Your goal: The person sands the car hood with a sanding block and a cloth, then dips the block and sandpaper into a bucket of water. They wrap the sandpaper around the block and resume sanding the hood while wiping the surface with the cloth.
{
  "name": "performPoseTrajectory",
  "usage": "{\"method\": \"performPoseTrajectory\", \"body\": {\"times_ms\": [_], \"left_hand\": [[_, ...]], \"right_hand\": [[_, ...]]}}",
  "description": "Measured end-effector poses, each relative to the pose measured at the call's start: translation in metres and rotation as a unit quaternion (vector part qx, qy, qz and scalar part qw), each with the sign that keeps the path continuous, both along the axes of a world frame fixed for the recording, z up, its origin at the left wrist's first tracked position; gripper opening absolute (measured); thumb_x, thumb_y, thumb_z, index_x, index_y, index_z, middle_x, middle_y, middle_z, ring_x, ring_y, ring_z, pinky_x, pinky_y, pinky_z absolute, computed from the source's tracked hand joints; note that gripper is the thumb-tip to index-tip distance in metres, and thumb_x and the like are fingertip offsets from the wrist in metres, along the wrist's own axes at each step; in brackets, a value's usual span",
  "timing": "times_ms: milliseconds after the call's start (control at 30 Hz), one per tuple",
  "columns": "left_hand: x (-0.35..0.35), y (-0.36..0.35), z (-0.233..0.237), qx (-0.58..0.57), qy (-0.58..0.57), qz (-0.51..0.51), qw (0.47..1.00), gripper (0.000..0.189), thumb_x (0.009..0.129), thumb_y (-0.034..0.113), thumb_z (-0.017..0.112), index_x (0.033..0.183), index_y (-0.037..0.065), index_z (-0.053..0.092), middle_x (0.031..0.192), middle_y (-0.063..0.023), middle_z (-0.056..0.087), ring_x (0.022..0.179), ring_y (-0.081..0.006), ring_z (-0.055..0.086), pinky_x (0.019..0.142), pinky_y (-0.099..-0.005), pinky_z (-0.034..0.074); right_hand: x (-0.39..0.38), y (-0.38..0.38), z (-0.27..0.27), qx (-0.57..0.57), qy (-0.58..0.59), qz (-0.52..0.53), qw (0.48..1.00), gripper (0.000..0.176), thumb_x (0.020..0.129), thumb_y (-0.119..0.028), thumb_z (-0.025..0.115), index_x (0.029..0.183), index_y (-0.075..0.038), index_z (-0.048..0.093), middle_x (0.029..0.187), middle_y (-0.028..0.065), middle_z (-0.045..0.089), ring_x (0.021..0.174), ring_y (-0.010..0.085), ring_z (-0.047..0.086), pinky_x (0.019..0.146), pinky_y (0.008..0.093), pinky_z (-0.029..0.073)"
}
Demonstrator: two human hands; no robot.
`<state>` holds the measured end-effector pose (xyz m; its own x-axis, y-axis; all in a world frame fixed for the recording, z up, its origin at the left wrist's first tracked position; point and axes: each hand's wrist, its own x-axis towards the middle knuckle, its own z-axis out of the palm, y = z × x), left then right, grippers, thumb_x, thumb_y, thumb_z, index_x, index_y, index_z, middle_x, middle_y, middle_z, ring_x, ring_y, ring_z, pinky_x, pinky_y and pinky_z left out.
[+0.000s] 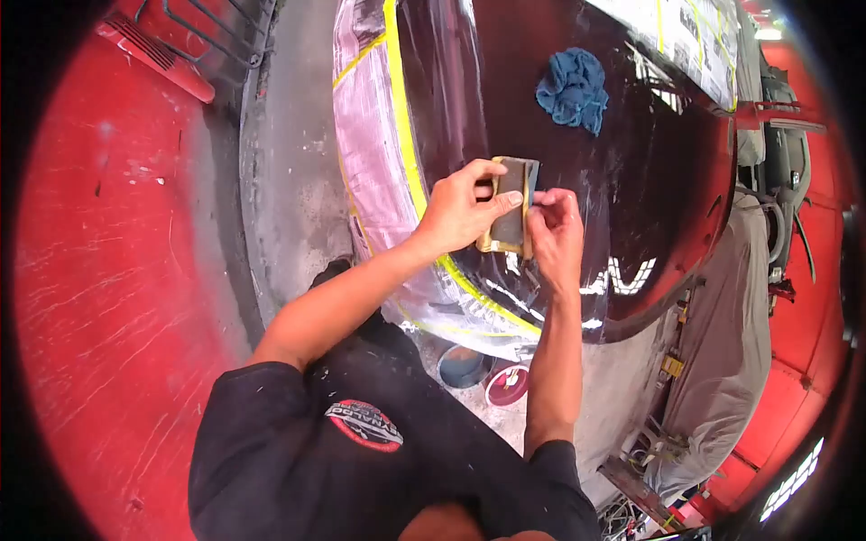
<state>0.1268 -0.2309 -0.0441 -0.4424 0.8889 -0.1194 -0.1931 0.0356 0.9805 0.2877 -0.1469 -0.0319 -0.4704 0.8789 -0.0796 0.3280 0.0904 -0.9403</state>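
Observation:
My left hand [460, 209] grips a sanding block [512, 180] from its left side, with the thumb across its dark grey face. The block looks yellowish along its edges and is held above the glossy dark car panel [622, 194]. At the block's right edge, my right hand [557, 234] has its fingers and thumb closed in a pinch, seemingly on the dark sheet wrapped around it. A crumpled blue cloth [573, 90] lies on the panel beyond both hands.
Yellow tape [403, 117] and masking sheeting [361, 153] border the panel on the left. Below its near edge stand a dark bucket [463, 368] and a reddish bucket [508, 386]. A grey cover [726, 361] drapes at right; a red wall [108, 270] is at left.

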Motion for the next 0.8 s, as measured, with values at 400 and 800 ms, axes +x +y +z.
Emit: {"method": "performPoseTrajectory", "body": {"times_ms": [400,800], "left_hand": [[-0.114,0.117,-0.039,0.014,0.589,0.149,0.794,0.073,0.097,0.052,0.05,0.153,0.007,0.037,0.159,-0.0268,0.028,0.151,-0.0408,0.019,0.121,-0.0599,0.011],[-0.136,0.167,-0.021,-0.076,0.517,0.23,0.821,0.065,0.098,0.041,0.048,0.152,0.008,0.038,0.161,-0.0252,0.024,0.152,-0.0421,0.014,0.12,-0.0625,0.007]], "right_hand": [[-0.034,-0.024,-0.023,0.382,-0.263,-0.015,0.886,0.043,0.091,-0.026,0.072,0.128,-0.007,0.061,0.133,0.0274,0.053,0.119,0.0431,0.053,0.1,0.0496,0.043],[0.147,-0.105,-0.106,0.473,-0.259,0.09,0.837,0.054,0.075,0.005,0.074,0.126,-0.011,0.067,0.137,0.026,0.052,0.117,0.0433,0.055,0.097,0.0518,0.046]]}}
